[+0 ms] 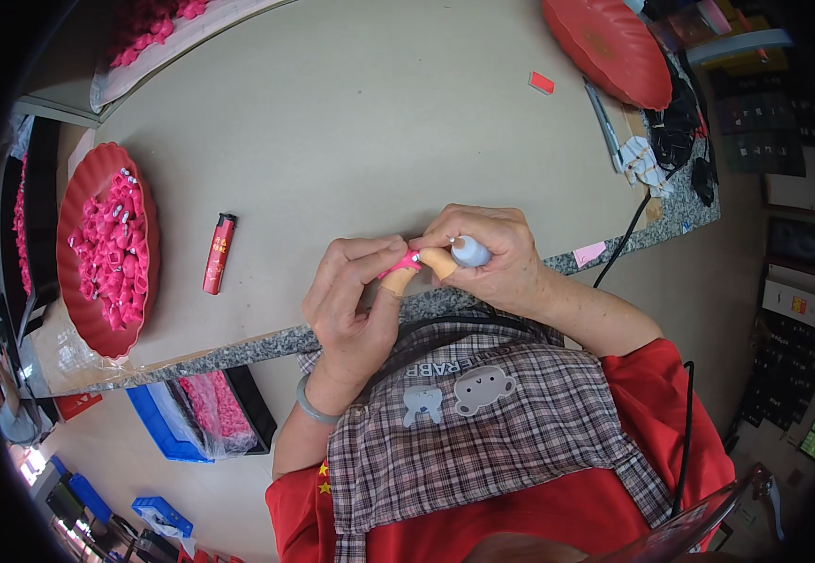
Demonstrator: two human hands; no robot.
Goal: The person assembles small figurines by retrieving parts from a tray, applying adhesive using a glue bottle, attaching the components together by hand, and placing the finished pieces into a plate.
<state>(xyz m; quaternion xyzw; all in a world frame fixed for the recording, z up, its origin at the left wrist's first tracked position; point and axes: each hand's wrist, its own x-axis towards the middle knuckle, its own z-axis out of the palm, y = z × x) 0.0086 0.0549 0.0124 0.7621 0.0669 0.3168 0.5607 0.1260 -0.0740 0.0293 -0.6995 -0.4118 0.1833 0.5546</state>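
Note:
At the near edge of the table my two hands meet, fingertips close together. My left hand (349,293) pinches a small bright pink piece (411,259) with a tiny shiny spot on it. My right hand (509,255) is closed around a small pale blue tool or bottle (471,251) with a brownish narrow end, close to the pink piece. Tan covers wrap both thumbs. Whether the tool's tip touches the piece, I cannot tell. To the left stands a scalloped red tray (68,235) heaped with similar pink pieces (112,253), some with silvery parts.
A red lighter (219,253) lies between the tray and my left hand. Far right are another scalloped red tray (609,47), a small red block (541,83), a pen (602,124) and black cables (675,131). A blue crate (151,424) stands below the table's left edge.

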